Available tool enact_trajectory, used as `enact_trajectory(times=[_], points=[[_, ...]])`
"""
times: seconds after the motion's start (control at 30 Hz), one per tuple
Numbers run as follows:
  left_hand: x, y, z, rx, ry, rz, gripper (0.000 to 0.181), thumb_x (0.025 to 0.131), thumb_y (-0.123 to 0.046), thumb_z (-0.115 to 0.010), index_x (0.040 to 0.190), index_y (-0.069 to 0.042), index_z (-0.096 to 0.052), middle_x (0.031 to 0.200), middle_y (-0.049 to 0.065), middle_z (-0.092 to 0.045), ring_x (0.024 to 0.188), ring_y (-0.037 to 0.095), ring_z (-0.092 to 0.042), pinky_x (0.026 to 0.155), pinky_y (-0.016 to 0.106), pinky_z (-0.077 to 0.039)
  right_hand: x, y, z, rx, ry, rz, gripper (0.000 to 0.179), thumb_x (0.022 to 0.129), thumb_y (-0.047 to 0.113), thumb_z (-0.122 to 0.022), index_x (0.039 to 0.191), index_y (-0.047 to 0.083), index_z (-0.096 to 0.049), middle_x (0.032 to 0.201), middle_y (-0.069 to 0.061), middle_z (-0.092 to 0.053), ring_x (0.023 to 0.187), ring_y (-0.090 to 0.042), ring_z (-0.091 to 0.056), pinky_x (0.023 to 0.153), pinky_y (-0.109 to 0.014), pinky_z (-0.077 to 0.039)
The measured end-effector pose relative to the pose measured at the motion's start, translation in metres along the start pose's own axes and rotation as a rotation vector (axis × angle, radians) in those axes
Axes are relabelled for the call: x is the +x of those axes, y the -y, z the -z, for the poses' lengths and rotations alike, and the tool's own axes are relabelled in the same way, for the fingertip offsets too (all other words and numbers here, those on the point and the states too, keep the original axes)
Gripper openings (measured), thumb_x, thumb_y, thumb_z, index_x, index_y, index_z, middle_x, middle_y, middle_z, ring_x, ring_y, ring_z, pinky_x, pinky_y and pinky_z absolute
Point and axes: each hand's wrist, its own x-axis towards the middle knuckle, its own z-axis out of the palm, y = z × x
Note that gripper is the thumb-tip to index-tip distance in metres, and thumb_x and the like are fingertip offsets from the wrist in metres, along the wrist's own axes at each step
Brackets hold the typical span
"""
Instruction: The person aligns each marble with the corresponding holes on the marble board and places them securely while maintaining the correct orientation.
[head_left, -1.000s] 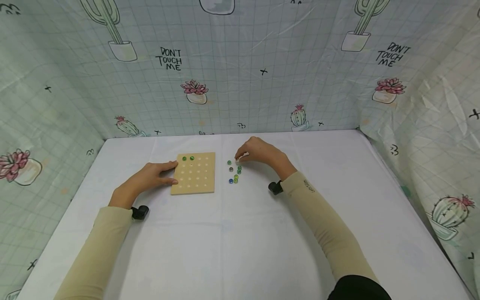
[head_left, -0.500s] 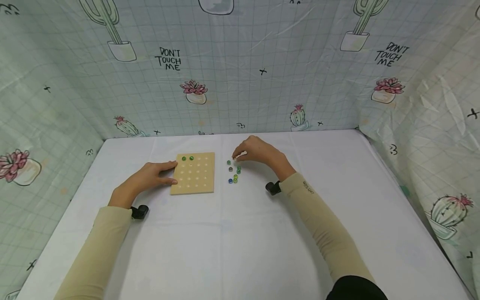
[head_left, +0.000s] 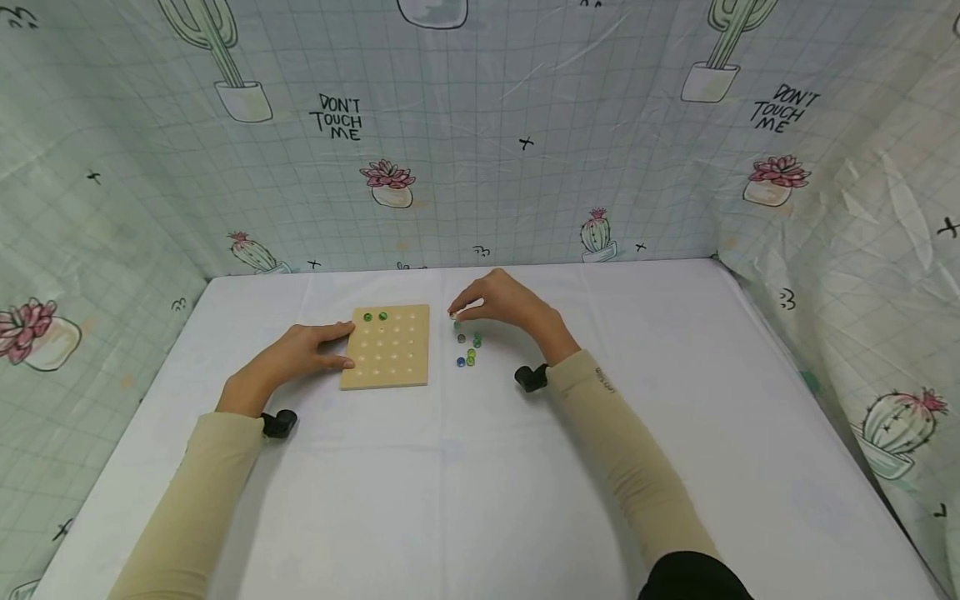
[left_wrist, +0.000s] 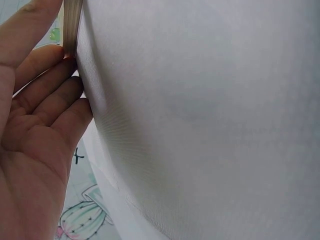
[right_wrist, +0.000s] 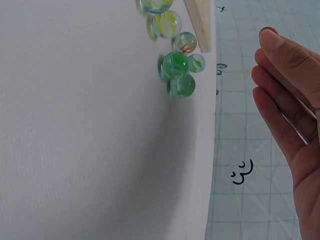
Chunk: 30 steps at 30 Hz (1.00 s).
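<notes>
My left hand [head_left: 300, 354] rests at the left edge of a square wooden board [head_left: 390, 382] with rows of small round hollows, its thumb and index fingertip touching that edge. Two green marbles [head_left: 367, 317] sit in the board's far-left hollows. To the right of the board my right hand [head_left: 504, 300] is raised over the far end of the loose marbles. A small marble [head_left: 453, 316] is pinched between its thumb and index finger, mostly hidden by the fingertips. In the right wrist view the thumb [right_wrist: 272, 42] covers most of the index finger.
Several loose marbles lie right of the board, among them a blue marble [head_left: 461, 362], a yellow-green marble [head_left: 471, 353] and a green marble [right_wrist: 175, 65]. A white cloth [head_left: 450, 500] covers the table. Behind it hangs a cactus-print curtain [head_left: 480, 183].
My right hand has moved left toward the board, its fingertips now over the farthest loose marble. The left hand and the board have stayed put.
</notes>
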Motion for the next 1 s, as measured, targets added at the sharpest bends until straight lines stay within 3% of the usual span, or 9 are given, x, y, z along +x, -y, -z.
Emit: enact_trajectory(times=[0.43,1.0], points=[[0.001,-0.001,0.000,0.000,0.015,0.000,0.089,0.088,-0.051,-0.076,0.157,-0.008,-0.038,0.160,0.021,-0.034,0.148,0.046,-0.028,0.119,0.061,-0.027,0.015,0.000,-0.013,0.009,-0.028,0.030,0.020,0.088,0.020,-0.081,0.108,0.017,-0.082,0.106,0.005,-0.078,0.099,-0.006,-0.072,0.084,-0.020,-0.057],[0.000,0.001,0.000,-0.009,0.014,-0.016,0.090,0.088,-0.052,-0.075,0.157,-0.008,-0.038,0.160,0.022,-0.033,0.148,0.046,-0.028,0.118,0.062,-0.027,0.034,0.004,-0.027,0.013,-0.046,0.029,0.021,0.088,0.020,-0.081,0.109,0.015,-0.082,0.108,0.003,-0.078,0.100,-0.008,-0.073,0.086,-0.019,-0.056]])
